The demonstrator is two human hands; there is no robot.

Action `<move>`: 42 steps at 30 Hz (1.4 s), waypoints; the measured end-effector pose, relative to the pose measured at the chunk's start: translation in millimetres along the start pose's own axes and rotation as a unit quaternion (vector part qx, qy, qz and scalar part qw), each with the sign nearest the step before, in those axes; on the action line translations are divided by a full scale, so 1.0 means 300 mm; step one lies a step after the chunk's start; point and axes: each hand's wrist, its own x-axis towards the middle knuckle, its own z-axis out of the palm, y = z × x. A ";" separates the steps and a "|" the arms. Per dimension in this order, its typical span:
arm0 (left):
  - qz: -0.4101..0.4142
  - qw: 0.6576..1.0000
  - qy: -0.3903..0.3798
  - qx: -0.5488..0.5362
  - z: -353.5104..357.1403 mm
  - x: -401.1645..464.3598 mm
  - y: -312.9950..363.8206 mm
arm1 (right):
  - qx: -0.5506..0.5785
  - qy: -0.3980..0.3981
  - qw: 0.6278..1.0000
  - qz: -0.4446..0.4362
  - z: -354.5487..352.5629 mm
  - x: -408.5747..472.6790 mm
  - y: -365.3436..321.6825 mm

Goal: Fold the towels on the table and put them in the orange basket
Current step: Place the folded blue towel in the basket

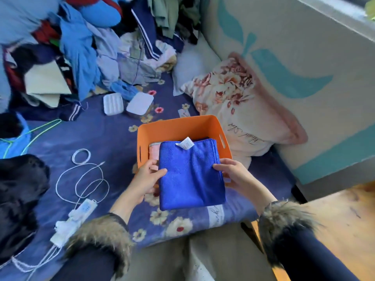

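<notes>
A folded blue towel (190, 175) with a white label at its far edge is held flat between both hands. Its far half lies over the near rim of the orange basket (178, 126). My left hand (147, 181) grips the towel's left edge and my right hand (233, 174) grips its right edge. Inside the basket a folded pink towel (153, 153) shows at the left, partly hidden under the blue one.
The basket stands on a blue floral cover (101, 142). A floral pillow (243, 110) lies to its right, a heap of clothes (85, 47) at the back, white cables and a power strip (81, 211) at left, and a black garment (18, 199) at far left.
</notes>
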 end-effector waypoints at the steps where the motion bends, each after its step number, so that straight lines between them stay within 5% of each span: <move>1: -0.003 1.000 0.011 0.001 -0.009 0.055 0.009 | 0.002 -0.003 1.000 0.003 0.010 0.055 -0.026; 16: -0.137 0.948 0.185 0.218 0.004 0.792 -0.165 | -0.074 -0.006 0.987 0.142 0.205 0.897 0.030; 29: -0.092 0.879 0.225 0.410 -0.019 0.954 -0.233 | -0.092 -0.006 0.982 0.167 0.318 1.122 0.143; 32: -0.056 0.861 0.223 0.454 0.008 0.944 -0.250 | -0.206 -0.001 0.970 0.128 0.317 1.141 0.159; 36: 0.078 0.790 0.101 0.599 0.045 0.953 -0.276 | -0.384 0.049 0.919 -0.080 0.309 1.096 0.185; 39: 0.029 0.764 -0.013 0.645 0.016 0.998 -0.289 | -0.589 -0.008 0.754 -0.291 0.297 1.077 0.257; 42: -0.002 0.743 -0.037 0.669 -0.014 1.042 -0.308 | -0.695 -0.087 0.652 -0.291 0.284 1.119 0.285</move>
